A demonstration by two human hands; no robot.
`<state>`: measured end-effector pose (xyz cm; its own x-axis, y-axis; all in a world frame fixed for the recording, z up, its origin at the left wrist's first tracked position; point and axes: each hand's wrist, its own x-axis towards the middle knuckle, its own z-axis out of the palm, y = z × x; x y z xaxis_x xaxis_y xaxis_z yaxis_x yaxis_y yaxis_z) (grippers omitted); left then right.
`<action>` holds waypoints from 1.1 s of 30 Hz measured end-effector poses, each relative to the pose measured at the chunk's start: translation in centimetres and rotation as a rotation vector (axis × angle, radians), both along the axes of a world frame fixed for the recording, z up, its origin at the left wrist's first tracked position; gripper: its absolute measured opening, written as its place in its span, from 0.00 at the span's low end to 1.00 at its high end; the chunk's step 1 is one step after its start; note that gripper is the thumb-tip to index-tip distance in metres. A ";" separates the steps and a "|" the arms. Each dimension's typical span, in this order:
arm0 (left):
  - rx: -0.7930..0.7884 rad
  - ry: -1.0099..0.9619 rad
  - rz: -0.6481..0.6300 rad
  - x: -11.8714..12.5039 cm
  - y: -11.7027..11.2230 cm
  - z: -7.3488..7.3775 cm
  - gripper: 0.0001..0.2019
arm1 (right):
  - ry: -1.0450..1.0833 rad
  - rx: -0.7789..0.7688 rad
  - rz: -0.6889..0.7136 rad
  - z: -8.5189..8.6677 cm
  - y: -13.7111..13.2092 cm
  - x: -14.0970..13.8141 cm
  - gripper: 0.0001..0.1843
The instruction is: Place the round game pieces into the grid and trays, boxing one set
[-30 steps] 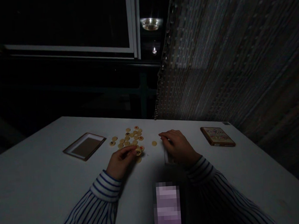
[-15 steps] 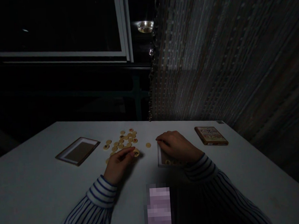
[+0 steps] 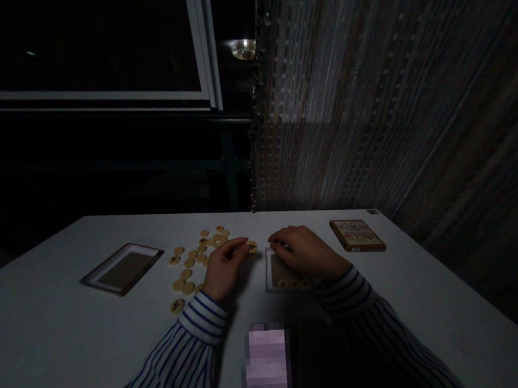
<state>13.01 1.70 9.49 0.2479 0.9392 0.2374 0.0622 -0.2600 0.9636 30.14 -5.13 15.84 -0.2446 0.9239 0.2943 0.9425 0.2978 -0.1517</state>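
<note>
My left hand (image 3: pixel 224 269) pinches a round wooden Chinese chess piece (image 3: pixel 252 247) with a dark character, between thumb and fingertips. It is held just left of a shallow clear-sided tray (image 3: pixel 267 272). Over that tray is my right hand (image 3: pixel 309 251), palm down, fingers bent and a small gap between index finger and thumb; nothing shows in it. Along the tray's near edge lies a row of chess pieces (image 3: pixel 295 283), partly hidden by my right wrist. Several loose pieces (image 3: pixel 189 262) are scattered on the white table (image 3: pixel 131 336) beyond and left of my left hand.
An open box lid or shallow tray (image 3: pixel 125 269) with a brown rim lies at the left. At the right is a flat printed box (image 3: pixel 358 235). A bead-string curtain (image 3: pixel 325 125) hangs behind the table, beside a dark window (image 3: pixel 83 46). The room is dim.
My left hand has moved right with the chess piece, away from the loose pieces and toward the tray. My right hand stays over the tray. The view has shifted slightly.
</note>
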 end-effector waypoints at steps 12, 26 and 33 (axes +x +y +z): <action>-0.059 -0.022 -0.041 1.2 -0.9 -3.6 0.14 | -0.064 -0.064 -0.043 -0.6 0.5 0.1 0.16; -0.153 -0.095 -0.002 1.5 -1.8 -2.4 0.14 | 0.045 -0.161 0.000 -3.0 1.1 -0.4 0.15; -0.185 -0.127 -0.028 1.8 -1.9 -2.8 0.14 | 0.140 -0.173 0.030 -3.5 1.3 -0.2 0.14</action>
